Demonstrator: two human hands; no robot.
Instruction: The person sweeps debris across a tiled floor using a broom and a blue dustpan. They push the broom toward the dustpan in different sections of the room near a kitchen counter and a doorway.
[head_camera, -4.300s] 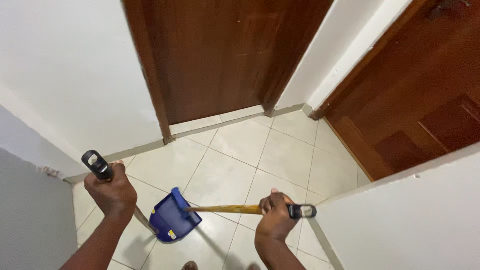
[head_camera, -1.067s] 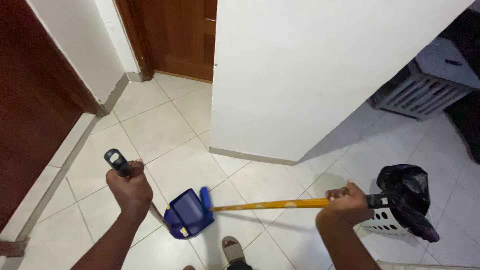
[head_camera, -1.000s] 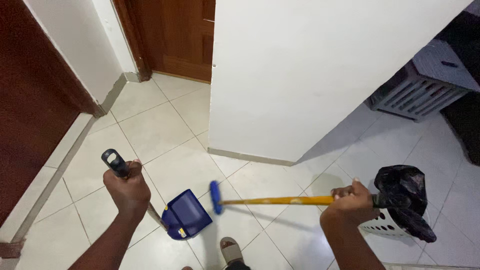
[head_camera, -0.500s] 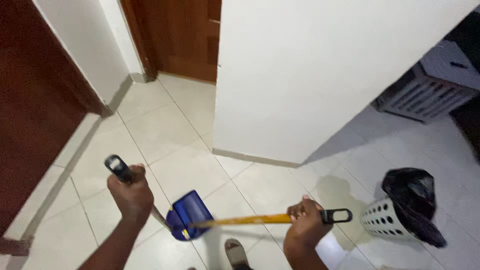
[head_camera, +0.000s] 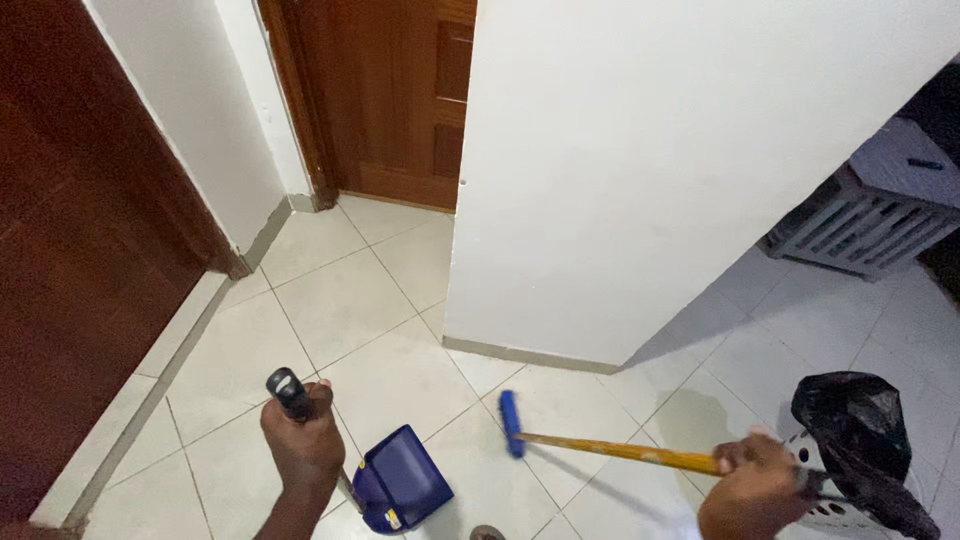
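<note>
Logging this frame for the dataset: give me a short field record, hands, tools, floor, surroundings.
left hand: grips the black-tipped long handle of the blue dustpan
right hand: grips the yellow broom handle
broom head: blue, on the floor, apart from the dustpan
floor: pale tiles
bin: white perforated basket, black bag, beside the right hand
surroundings: white wall, brown wooden doors, slatted grey crate

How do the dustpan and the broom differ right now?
The dustpan is a broad scoop resting on the tiled floor; the broom ends in a narrow blue head. The dustpan's handle rises steeply to the left hand; the broom's yellow stick lies nearly level, running to the right hand. The dustpan sits close to the person; the broom head is apart from it, further out. Both are blue and gripped near black handle ends.
</note>
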